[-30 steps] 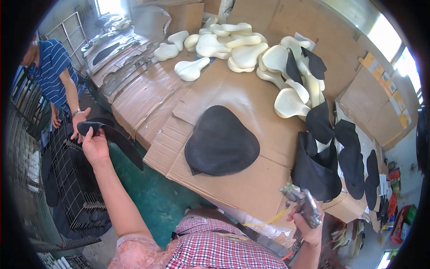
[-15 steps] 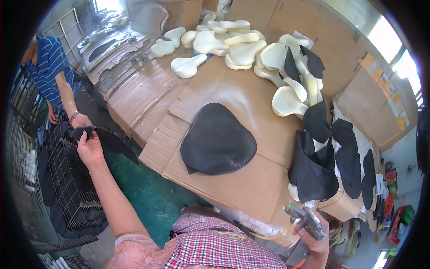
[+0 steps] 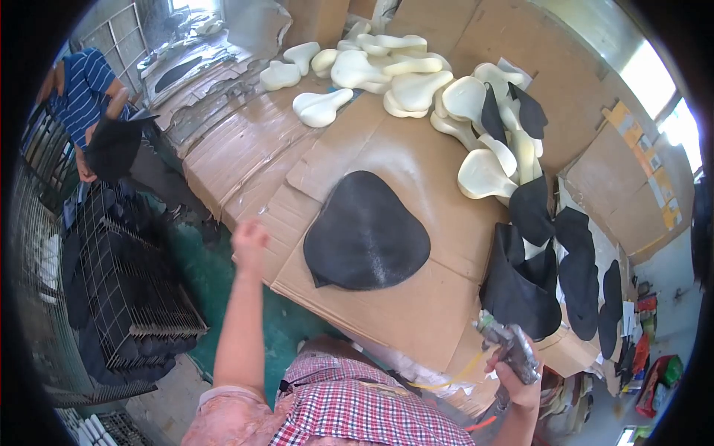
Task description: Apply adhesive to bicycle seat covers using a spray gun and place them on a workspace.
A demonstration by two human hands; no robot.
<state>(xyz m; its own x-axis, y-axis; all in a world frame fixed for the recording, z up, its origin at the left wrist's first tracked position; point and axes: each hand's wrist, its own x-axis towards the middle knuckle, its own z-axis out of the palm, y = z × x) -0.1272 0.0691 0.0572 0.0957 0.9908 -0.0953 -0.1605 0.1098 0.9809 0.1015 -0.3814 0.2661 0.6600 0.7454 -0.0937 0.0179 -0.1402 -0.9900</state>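
Observation:
My left hand (image 3: 250, 241) is raised beside the near left edge of the cardboard-covered table (image 3: 297, 256). It is somewhat blurred; its fingers look loosely apart, with nothing in them. At the lower right, my right hand (image 3: 515, 383) is wrapped round a metal spray gun (image 3: 518, 352). A black, rounded heart-shaped sheet (image 3: 366, 232) lies flat on the cardboard between my hands, with a pale streak down its middle. Across to the left, a black piece (image 3: 115, 149) hangs in front of a co-worker's arms.
Cream saddle-shaped foam pads (image 3: 420, 89) are heaped at the table's back. Black pieces (image 3: 524, 279) drape along its right side. On the left stands a wire rack (image 3: 130, 275) with black pieces inside, near the co-worker (image 3: 93, 89) in a striped shirt. A yellow hose (image 3: 454, 383) runs near the gun.
My left hand has let go of the black piece and moved right, back toward the table. The piece is now by the co-worker. The spray gun stays in my right hand.

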